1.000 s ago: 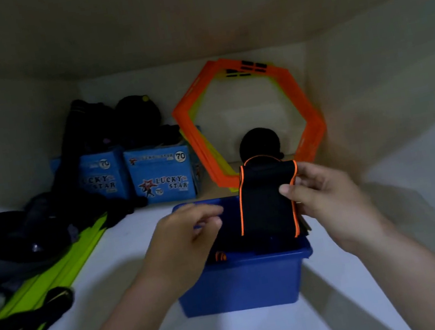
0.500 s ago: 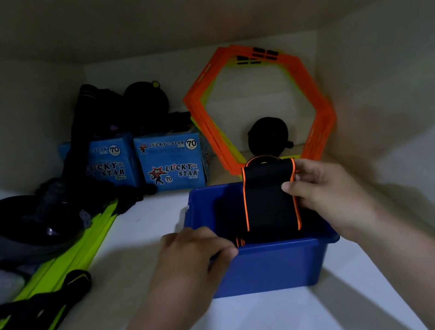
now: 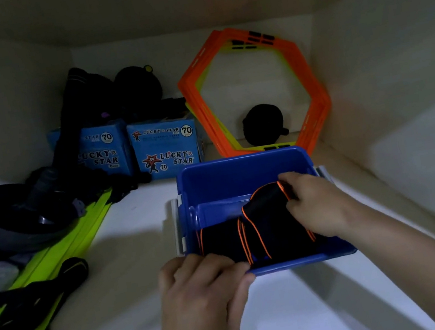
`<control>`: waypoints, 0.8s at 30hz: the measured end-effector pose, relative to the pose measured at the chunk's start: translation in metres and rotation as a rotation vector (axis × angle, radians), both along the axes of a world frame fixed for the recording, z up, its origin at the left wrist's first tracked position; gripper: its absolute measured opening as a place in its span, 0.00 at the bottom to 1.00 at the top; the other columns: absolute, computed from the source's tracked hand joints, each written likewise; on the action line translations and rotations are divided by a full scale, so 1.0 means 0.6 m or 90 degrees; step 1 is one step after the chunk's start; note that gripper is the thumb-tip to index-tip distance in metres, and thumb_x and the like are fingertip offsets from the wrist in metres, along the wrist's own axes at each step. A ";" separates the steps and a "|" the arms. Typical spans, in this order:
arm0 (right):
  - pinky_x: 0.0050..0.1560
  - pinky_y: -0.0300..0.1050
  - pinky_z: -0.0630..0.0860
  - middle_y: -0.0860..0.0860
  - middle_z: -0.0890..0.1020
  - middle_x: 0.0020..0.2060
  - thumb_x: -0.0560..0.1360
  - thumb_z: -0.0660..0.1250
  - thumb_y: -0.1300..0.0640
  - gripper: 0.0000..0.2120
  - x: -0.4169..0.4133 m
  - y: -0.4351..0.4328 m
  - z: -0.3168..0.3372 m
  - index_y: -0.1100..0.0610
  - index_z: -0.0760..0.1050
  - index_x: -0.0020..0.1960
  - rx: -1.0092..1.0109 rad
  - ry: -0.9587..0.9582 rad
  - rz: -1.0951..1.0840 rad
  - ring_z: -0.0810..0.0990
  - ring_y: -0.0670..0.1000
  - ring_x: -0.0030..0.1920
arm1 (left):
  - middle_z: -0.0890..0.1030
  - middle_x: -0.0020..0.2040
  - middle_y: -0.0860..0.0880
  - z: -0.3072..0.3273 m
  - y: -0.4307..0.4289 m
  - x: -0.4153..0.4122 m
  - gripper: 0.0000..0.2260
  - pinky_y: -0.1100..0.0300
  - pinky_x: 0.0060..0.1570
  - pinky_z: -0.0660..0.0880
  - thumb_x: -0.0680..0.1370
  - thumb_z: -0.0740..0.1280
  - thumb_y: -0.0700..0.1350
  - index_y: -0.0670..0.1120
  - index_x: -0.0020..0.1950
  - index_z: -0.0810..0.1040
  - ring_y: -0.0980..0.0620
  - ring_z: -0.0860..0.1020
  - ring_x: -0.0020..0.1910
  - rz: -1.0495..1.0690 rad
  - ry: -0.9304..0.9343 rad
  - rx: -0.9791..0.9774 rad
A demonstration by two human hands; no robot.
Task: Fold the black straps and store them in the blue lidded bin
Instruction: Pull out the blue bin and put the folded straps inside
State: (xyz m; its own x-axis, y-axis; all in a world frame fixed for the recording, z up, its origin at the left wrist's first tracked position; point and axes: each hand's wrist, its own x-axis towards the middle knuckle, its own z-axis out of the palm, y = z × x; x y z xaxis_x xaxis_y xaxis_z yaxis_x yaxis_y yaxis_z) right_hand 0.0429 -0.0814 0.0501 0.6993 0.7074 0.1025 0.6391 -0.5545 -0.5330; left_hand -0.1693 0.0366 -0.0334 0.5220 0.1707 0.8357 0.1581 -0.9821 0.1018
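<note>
A blue bin (image 3: 241,174) stands open on the white shelf, with grey latches on its sides. Inside lie folded black straps with orange edging (image 3: 223,240). My right hand (image 3: 317,202) reaches into the bin from the right and pinches the top of another folded black strap (image 3: 266,205), which leans low over the ones inside. My left hand (image 3: 202,288) grips the bin's near left rim, fingers curled over the edge. No lid is in view.
Two blue Lucky Star boxes (image 3: 165,150) and black gear sit at the back left. Orange hexagon rings (image 3: 252,89) lean on the back wall with a black ball (image 3: 263,125) inside. A black wheel (image 3: 14,213), green strips (image 3: 60,248) and black-green straps (image 3: 19,310) lie left.
My right hand has lowered the folded strap from upright above the bin down into it. My left hand stays on the near rim. The view has tilted down over the bin.
</note>
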 end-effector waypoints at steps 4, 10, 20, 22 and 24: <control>0.56 0.49 0.77 0.55 0.81 0.56 0.78 0.58 0.61 0.21 -0.011 0.013 -0.015 0.55 0.67 0.71 -0.070 0.025 -0.022 0.80 0.56 0.55 | 0.82 0.41 0.60 -0.018 -0.013 0.000 0.09 0.51 0.51 0.71 0.78 0.67 0.56 0.57 0.46 0.86 0.53 0.79 0.38 0.005 -0.021 -0.006; 0.51 0.50 0.77 0.61 0.80 0.56 0.78 0.59 0.61 0.18 -0.017 0.032 -0.033 0.62 0.67 0.67 -0.153 0.034 -0.066 0.81 0.60 0.53 | 0.82 0.40 0.60 -0.027 -0.017 -0.006 0.07 0.49 0.49 0.71 0.77 0.68 0.55 0.57 0.46 0.86 0.52 0.81 0.38 -0.010 -0.028 0.014; 0.50 0.51 0.79 0.60 0.80 0.57 0.78 0.64 0.62 0.44 -0.037 0.043 -0.035 0.61 0.35 0.80 -0.286 -0.143 -0.078 0.81 0.58 0.50 | 0.83 0.40 0.59 -0.023 -0.014 -0.001 0.07 0.48 0.48 0.73 0.76 0.69 0.54 0.56 0.45 0.87 0.52 0.81 0.38 -0.002 -0.041 0.014; 0.50 0.50 0.78 0.58 0.79 0.58 0.77 0.65 0.59 0.42 -0.046 0.026 -0.020 0.58 0.42 0.81 -0.241 -0.174 -0.058 0.81 0.58 0.53 | 0.83 0.41 0.59 -0.025 -0.012 0.001 0.07 0.50 0.50 0.73 0.76 0.69 0.54 0.56 0.45 0.87 0.52 0.80 0.39 -0.004 -0.051 0.011; 0.54 0.51 0.78 0.55 0.78 0.61 0.77 0.65 0.54 0.33 -0.056 -0.006 0.000 0.53 0.58 0.79 -0.146 -0.235 -0.038 0.80 0.58 0.57 | 0.83 0.41 0.58 -0.026 -0.007 0.003 0.08 0.50 0.51 0.73 0.76 0.69 0.54 0.55 0.46 0.87 0.53 0.79 0.40 -0.007 -0.059 0.009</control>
